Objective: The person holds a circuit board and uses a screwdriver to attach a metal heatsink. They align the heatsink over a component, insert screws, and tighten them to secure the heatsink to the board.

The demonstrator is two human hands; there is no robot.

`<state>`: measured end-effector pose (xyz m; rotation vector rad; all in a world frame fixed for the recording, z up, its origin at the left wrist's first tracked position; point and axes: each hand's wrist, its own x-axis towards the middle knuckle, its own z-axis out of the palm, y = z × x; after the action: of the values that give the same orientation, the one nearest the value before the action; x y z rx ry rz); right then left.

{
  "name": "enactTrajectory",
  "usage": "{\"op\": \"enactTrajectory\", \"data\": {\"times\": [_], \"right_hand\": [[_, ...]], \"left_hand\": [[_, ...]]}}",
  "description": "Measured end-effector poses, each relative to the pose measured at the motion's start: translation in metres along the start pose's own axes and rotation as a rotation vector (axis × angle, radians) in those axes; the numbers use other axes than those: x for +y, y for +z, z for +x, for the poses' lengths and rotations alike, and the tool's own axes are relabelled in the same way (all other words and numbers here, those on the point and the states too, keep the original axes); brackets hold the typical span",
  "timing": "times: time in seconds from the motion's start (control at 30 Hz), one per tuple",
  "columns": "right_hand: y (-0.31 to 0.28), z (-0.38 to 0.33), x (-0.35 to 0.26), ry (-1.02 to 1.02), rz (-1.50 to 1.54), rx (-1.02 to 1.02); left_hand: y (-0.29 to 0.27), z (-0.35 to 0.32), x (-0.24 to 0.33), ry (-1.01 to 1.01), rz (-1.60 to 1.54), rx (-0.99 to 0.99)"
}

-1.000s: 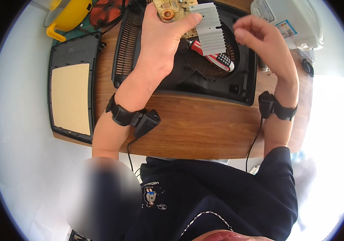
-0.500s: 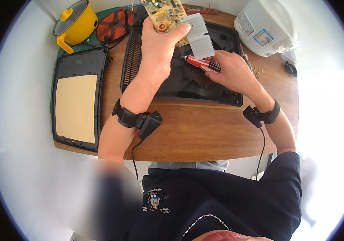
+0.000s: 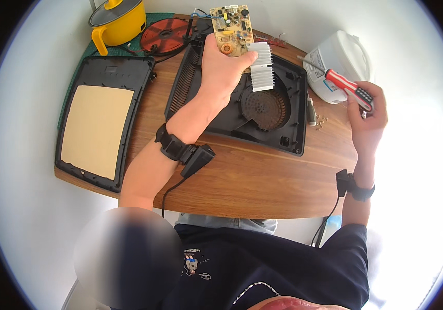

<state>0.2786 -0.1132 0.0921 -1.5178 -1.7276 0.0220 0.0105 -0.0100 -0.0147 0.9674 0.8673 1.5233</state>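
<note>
My left hand (image 3: 224,64) is closed round the lower edge of a tan circuit board (image 3: 239,31), its thumb resting by a finned silver heat sink (image 3: 262,67). Blue wires run from the board's upper left. Beneath it lies a black plastic housing (image 3: 221,124) with a vent grille and a round, brownish fan recess (image 3: 266,109). Out to the right, my right hand (image 3: 369,113) grips a screwdriver (image 3: 341,85) by its red, white and black handle. The shaft points up and left, in front of the white cooker.
A black panel with a cream sheet (image 3: 97,129) lies at left. Behind it are a yellow pot (image 3: 120,26) and a red-orange coil disc (image 3: 165,37). A white rice cooker (image 3: 348,54) stands at back right. Small screws (image 3: 322,122) and a grey-handled tool (image 3: 311,112) lie beside the housing.
My right hand has moved right, away from the housing, carrying the screwdriver with it, and the fan recess now shows. The left hand still holds the circuit board.
</note>
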Motion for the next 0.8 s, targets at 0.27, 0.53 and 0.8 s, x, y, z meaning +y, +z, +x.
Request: {"op": "enactTrajectory", "data": {"times": [0.27, 0.53, 0.8], "right_hand": [[0.021, -0.004, -0.051, -0.635, -0.140, 0.103], [0.043, 0.001, -0.060, -0.622, -0.142, 0.000], [0.049, 0.005, -0.060, -0.616, -0.134, -0.039]], "left_hand": [[0.000, -0.002, -0.004, 0.025, 0.054, -0.024], [-0.001, -0.002, -0.013, 0.077, 0.154, -0.031], [-0.002, 0.000, -0.019, 0.071, 0.175, -0.033]]}}
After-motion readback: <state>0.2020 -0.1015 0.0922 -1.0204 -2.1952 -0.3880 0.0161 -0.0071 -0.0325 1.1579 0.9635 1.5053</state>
